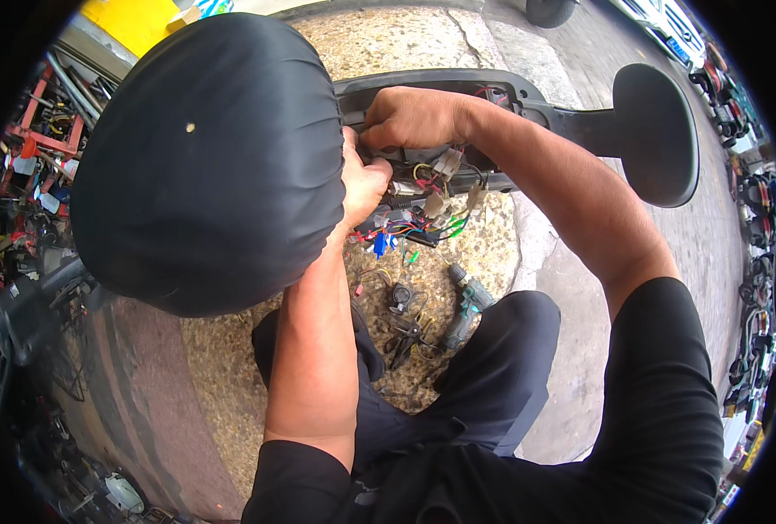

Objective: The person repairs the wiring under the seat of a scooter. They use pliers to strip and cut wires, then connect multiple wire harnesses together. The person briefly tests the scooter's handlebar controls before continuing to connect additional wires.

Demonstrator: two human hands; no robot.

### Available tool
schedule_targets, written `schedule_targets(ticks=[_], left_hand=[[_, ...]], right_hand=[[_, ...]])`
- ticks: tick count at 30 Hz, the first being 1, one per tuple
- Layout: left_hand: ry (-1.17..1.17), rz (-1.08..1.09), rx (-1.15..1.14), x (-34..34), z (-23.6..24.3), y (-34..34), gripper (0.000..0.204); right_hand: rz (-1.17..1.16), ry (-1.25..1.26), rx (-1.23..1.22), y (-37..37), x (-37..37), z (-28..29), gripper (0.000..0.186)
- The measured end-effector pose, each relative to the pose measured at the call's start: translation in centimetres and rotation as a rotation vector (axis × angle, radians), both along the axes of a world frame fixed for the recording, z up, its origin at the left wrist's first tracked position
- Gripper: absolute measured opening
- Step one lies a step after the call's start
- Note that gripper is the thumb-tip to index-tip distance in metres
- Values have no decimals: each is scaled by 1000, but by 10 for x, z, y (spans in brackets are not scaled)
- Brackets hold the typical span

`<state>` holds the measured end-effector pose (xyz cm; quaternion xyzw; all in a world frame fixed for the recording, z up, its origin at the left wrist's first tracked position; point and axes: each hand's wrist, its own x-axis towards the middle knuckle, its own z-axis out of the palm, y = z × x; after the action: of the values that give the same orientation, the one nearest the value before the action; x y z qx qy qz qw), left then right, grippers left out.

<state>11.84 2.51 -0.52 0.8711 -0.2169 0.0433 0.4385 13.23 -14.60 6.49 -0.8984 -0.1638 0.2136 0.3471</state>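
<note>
Both my hands work close together at the left end of a long black open housing [388,80], just right of a big round black padded seat [204,166]. Curled into a fist, my right hand [414,118] has its fingertips down inside the housing. What it grips cannot be made out. Just below it, my left hand [366,183] pinches at the same spot, partly hidden by the seat's edge. Right beside my hands hangs a bundle of coloured wires [423,225] with white connectors [448,163] and a blue connector [380,244].
On the speckled ground by my knee lies a green and black cordless drill [469,306]. Small black parts with wires [403,299] lie next to it. A black rounded pad [656,135] sticks out at the right end of the housing. Cluttered tools and parts [43,166] line the left side.
</note>
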Motion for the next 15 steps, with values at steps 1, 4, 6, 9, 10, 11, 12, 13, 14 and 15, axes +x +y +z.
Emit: schedule_targets(ticks=[1,4,6,9,10,11,12,13,14,15], left_hand=[[8,0,-11,-1,1,-1,21],[-11,6,-29,-1,1,-2,22],[-9,6,-44,-2,1,-3,22],[-40,14,-28,0,-1,-3,21],[-46,13,-58,0,-2,-3,21],[-23,20,-49,0,-3,-3,21],[1,25,-39,0,-5,-4,20],[20,39,-24,0,-5,-4,20],[16,32,-34,-1,-6,-3,20],[0,28,-44,0,-6,-4,20]], right_hand=[[7,13,11,-1,2,2,32],[25,47,47,-1,5,3,32],[25,49,5,-1,5,2,33],[1,18,30,-1,0,1,33],[-1,-6,28,0,-2,1,33],[-20,-53,20,-1,-7,-1,34],[-40,-109,11,-3,-12,-2,34],[-52,-166,1,-2,-15,-3,35],[-65,-168,14,-1,-19,-6,36],[-76,-179,20,-2,-20,-7,37]])
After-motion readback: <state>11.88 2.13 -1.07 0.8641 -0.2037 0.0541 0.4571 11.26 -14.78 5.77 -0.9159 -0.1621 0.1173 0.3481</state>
